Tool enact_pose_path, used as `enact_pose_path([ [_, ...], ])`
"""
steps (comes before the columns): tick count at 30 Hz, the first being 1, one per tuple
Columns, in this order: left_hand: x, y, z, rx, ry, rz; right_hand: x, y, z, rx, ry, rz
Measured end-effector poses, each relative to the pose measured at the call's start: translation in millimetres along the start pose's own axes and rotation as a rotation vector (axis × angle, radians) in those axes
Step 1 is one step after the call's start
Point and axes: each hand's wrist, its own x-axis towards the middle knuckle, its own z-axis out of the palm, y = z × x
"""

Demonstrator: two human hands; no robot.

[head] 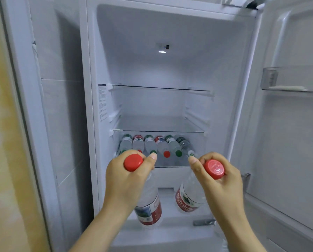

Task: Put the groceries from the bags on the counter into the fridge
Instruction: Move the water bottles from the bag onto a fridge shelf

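I stand before the open fridge [170,70]. My left hand [126,179] grips the neck of a clear water bottle [148,210] with a red cap and red label. My right hand [219,179] grips the neck of a second red-capped water bottle [188,199]. Both bottles hang down in front of the fridge's lower part. On the lowest glass shelf [172,165] lie several water bottles [163,146] side by side, their red and green caps facing me.
Two upper glass shelves [161,87] carry nothing. The fridge door [294,124] stands open at the right with a door bin [294,79]. A white cabinet side [48,106] and a yellowish wall [3,142] are at the left.
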Motion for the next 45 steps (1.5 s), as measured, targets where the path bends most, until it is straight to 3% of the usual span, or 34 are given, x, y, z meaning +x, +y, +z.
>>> enact_pose_path([
  [7, 55.4, -50.2, 5.4, -0.009, -0.044, -0.015, 26.0, 36.4, 39.9, -0.018, 0.035, 0.056],
  [15, 95.4, -91.5, 24.6, -0.04, 0.023, -0.048, 59.9, 78.8, 64.4, -0.019, 0.016, 0.09],
  [32, 158.1, -135.9, 95.1, 0.153, 0.11, 0.14, 131.0, 154.2, 75.2, -0.026, -0.014, 0.089],
  [45, 177.7, -163.0, 114.2, 0.184, 0.047, 0.192, 138.4, 162.3, 79.4, -0.013, 0.111, 0.117],
])
